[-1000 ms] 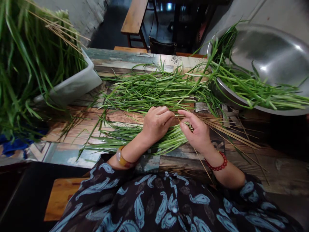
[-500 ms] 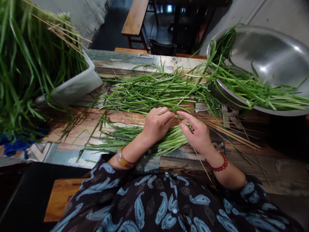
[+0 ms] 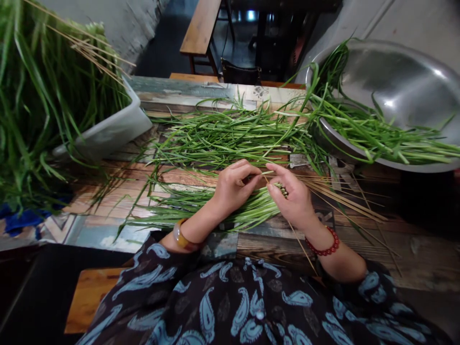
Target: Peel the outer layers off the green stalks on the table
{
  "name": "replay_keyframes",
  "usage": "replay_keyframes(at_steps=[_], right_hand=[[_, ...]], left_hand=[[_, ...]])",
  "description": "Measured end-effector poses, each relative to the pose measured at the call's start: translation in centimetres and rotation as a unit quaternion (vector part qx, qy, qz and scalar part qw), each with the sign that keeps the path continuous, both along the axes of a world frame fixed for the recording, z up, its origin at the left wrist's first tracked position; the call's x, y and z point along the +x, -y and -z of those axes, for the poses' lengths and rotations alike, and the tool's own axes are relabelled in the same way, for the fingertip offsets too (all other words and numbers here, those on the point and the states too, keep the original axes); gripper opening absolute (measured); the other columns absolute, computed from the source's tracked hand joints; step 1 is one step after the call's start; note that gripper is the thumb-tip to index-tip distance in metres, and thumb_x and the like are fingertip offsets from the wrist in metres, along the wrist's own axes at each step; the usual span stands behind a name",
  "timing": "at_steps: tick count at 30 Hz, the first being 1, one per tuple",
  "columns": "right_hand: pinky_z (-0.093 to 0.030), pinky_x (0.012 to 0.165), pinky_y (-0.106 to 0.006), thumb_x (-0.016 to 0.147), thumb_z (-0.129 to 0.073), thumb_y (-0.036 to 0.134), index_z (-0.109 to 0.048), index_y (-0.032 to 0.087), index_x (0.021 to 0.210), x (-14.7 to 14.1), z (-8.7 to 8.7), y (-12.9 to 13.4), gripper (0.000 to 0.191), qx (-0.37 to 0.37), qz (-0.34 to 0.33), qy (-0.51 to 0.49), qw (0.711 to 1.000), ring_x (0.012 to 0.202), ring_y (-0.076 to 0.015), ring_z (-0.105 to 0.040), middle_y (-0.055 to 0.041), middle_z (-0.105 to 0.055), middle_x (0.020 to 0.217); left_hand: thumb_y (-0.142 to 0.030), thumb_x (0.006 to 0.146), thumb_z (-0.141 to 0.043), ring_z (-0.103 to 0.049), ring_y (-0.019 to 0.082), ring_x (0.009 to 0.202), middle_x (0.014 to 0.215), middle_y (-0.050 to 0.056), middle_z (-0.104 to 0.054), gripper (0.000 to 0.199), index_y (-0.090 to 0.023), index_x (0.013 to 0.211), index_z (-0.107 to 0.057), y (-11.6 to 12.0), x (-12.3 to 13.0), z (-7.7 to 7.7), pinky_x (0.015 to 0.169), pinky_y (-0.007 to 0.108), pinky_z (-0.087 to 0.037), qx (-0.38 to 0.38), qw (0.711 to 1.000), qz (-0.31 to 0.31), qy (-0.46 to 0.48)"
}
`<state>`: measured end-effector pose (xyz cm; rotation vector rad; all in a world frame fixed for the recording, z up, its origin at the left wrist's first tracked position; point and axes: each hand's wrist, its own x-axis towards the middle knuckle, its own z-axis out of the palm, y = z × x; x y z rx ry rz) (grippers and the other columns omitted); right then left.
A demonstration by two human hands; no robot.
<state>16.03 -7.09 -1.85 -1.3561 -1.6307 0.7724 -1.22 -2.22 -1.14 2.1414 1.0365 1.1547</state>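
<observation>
A neat bundle of garlic chives (image 3: 251, 212) lies on the table, cut ends to the right, under both hands. My left hand (image 3: 234, 184) is over the bundle, thumb and index finger pinched on a thin tan straw strand. Close beside it, my right hand (image 3: 295, 200) pinches the same strand near the bundle's cut ends, its index finger raised. A tail of the straw strand (image 3: 304, 248) slants out below the right hand towards my body. More loose straw strands (image 3: 347, 199) lie right of the bundle. The underside of the bundle is hidden.
Loose chives (image 3: 230, 136) are spread beyond the hands. A steel basin (image 3: 402, 81) holding chives tilts at the right. At the left, a white crate (image 3: 111, 132) is heaped with chives, with straw strands on top. A wooden bench (image 3: 201, 28) stands past the table (image 3: 273, 244).
My left thumb and fingers have shifted slightly, opening a small gap behind the pinch at the strand. My right hand stays almost in place. The bundle has not visibly moved.
</observation>
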Motion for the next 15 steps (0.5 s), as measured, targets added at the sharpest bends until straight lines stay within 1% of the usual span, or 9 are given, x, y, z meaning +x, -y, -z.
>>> replay_keyframes(at_steps=[3,7,15], right_hand=[[-0.052,0.085,-0.034,0.088,-0.054,0.019,-0.056,0.020,0.132,-0.03,-0.05,0.04,0.044,-0.003,-0.001,-0.006,1.000,0.079,-0.0167,-0.066,-0.0017,-0.071,0.083],[-0.052,0.081,-0.033,0.089,-0.054,0.020,-0.056,0.019,0.132,-0.04,0.02,0.06,0.044,-0.004,-0.005,-0.008,1.000,0.076,-0.0163,-0.066,-0.0016,-0.071,0.082],[-0.053,0.083,-0.033,0.089,-0.053,0.019,-0.059,0.019,0.129,0.00,0.11,0.08,0.041,0.010,-0.007,-0.001,1.000,0.079,-0.0161,-0.067,-0.0030,-0.073,0.087]], left_hand=[[-0.013,0.087,-0.062,-0.056,0.010,0.065,0.071,0.000,-0.064,0.010,-0.016,0.079,-0.067,0.00,0.05,0.14,0.060,0.021,-0.042,0.006,1.000,-0.009,-0.008],[-0.014,0.088,-0.060,-0.056,0.011,0.066,0.071,0.000,-0.062,0.011,-0.017,0.079,-0.065,-0.02,0.12,0.36,0.060,0.022,-0.042,0.043,0.999,-0.017,-0.024],[-0.015,0.091,-0.058,-0.057,0.011,0.067,0.071,0.001,-0.062,0.011,-0.017,0.081,-0.064,-0.14,0.12,0.57,0.062,0.023,-0.044,0.109,0.993,-0.022,-0.040]])
